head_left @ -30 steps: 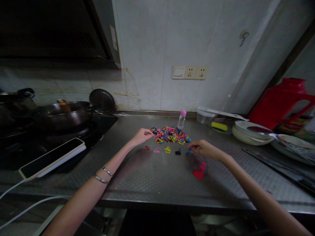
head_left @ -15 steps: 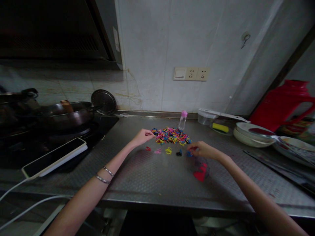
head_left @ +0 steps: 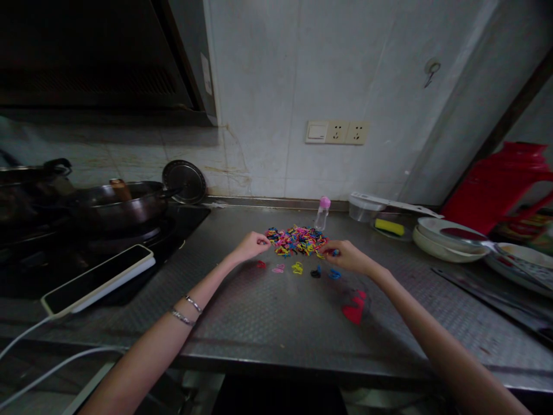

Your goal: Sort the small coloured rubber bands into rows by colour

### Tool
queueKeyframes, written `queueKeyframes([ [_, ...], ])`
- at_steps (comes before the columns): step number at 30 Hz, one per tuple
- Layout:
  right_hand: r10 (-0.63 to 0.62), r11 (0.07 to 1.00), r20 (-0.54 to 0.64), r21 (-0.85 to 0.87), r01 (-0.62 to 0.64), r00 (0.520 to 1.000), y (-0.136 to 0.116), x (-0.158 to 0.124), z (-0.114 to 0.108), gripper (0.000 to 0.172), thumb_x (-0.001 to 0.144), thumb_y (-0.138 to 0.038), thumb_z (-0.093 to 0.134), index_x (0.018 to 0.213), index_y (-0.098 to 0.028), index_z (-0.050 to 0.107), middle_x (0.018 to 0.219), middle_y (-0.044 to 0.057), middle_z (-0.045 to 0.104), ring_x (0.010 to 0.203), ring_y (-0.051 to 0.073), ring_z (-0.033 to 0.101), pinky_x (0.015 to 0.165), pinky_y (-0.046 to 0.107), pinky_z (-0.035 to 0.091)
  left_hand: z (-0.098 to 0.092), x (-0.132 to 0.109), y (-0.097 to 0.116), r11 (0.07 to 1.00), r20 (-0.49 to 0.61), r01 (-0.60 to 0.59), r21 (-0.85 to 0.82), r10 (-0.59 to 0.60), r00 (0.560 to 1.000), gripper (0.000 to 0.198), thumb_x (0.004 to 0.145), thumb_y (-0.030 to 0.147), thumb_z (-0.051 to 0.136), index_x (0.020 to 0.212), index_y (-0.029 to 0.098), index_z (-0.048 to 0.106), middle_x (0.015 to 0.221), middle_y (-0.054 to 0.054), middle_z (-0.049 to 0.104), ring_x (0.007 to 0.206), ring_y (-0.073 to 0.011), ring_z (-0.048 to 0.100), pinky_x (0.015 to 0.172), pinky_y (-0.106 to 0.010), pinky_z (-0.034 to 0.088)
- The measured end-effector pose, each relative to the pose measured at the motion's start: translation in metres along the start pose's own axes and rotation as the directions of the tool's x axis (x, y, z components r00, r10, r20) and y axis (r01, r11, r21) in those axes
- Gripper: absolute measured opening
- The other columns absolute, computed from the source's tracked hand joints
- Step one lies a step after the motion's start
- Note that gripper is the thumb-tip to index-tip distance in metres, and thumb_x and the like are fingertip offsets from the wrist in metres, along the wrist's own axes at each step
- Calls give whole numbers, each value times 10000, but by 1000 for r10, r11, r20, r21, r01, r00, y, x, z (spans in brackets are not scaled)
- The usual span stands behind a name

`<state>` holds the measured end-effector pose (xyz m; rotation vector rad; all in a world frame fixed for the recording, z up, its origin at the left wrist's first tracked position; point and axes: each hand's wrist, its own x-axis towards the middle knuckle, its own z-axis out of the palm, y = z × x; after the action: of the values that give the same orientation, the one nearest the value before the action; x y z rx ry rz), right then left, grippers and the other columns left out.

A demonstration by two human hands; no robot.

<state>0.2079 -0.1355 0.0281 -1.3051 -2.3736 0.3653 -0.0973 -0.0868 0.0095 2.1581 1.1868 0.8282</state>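
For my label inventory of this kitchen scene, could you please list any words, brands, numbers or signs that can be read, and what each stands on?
None can be read with certainty.
Pale sticker on the range hood: no writing legible.
Red and green package by the red thermos: markings too dark and blurred.
Red patch on the counter: no letters distinguishable.
Phone: dark screen, no text visible.

In the centre of the frame, the left hand [head_left: 254,244] and the right hand [head_left: 343,255] are at the opposite edges of a many-coloured pile [head_left: 298,238] on the metal table [head_left: 259,328], with five small groups [head_left: 297,268] in a row below it, a pan [head_left: 125,210] at left and a red flask [head_left: 488,187] at far right.
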Motion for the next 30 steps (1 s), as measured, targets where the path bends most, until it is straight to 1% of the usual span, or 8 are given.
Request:
queueKeyframes([
  [3, -60, 998, 22, -14, 60, 998, -7, 21, 12, 279, 683, -119, 448, 848, -159, 670, 809, 39, 669, 716, 143, 581, 663, 221, 423, 4, 1, 4, 997, 41, -13, 82, 10, 999, 240, 682, 262, 529, 759, 102, 690, 513, 9, 524, 478, -80, 385, 489, -200, 272],
  [6, -118, 993, 43, -20, 119, 992, -13, 40, 26, 298, 688, -90, 439, 863, -160, 670, 823, 38, 670, 728, 140, 583, 665, 216, 418, 10, 3, 11, 989, 90, -35, 143, 23, 996, 251, 671, 244, 531, 812, 112, 691, 492, 28, 485, 471, -76, 362, 483, -197, 253],
  [11, -128, 990, 57, -55, 131, 990, -21, 61, 44, 285, 718, -102, 469, 917, -174, 660, 807, 33, 667, 704, 131, 583, 643, 203, 412, 21, 11, 18, 976, 155, -121, 183, 93, 984, 281, 664, 192, 514, 887, 135, 675, 583, 17, 557, 522, -87, 432, 505, -186, 288],
  [15, -108, 982, 57, -151, 116, 993, -29, 68, 51, 284, 759, -195, 523, 1024, -201, 628, 905, 52, 663, 788, 155, 593, 686, 219, 413, 25, 20, 16, 949, 161, -149, 278, 107, 981, 252, 682, 184, 503, 861, 140, 674, 679, -18, 619, 573, -107, 484, 535, -192, 320],
  [18, -112, 967, 56, -225, 122, 992, -33, 70, 52, 251, 786, -217, 511, 1004, -213, 636, 967, 57, 652, 871, 168, 586, 748, 237, 408, 23, 25, 17, 934, 173, -170, 314, 120, 978, 254, 700, 183, 490, 873, 154, 675, 706, -21, 630, 578, -110, 489, 540, -194, 324],
  [20, -116, 961, 51, -246, 125, 992, -33, 71, 52, 227, 791, -203, 502, 965, -216, 647, 966, 51, 653, 886, 170, 583, 764, 244, 407, 22, 27, 19, 930, 200, -185, 317, 126, 972, 257, 698, 166, 484, 868, 153, 676, 676, -12, 620, 565, -106, 479, 530, -191, 316],
  [24, -130, 968, 22, -212, 132, 991, -30, 72, 53, 211, 778, -174, 509, 926, -214, 654, 966, 39, 654, 874, 162, 583, 759, 248, 412, 23, 29, 21, 926, 214, -184, 331, 117, 970, 216, 681, 150, 503, 803, 134, 679, 603, -5, 583, 549, -104, 468, 512, -191, 297],
  [30, -176, 979, -42, -113, 171, 983, -23, 72, 52, 193, 786, -179, 502, 905, -199, 652, 927, 37, 658, 841, 144, 580, 759, 248, 408, 30, 32, 12, 937, 176, -177, 302, 128, 976, 203, 698, 190, 520, 818, 143, 677, 637, -13, 606, 560, -110, 489, 511, -192, 299],
])
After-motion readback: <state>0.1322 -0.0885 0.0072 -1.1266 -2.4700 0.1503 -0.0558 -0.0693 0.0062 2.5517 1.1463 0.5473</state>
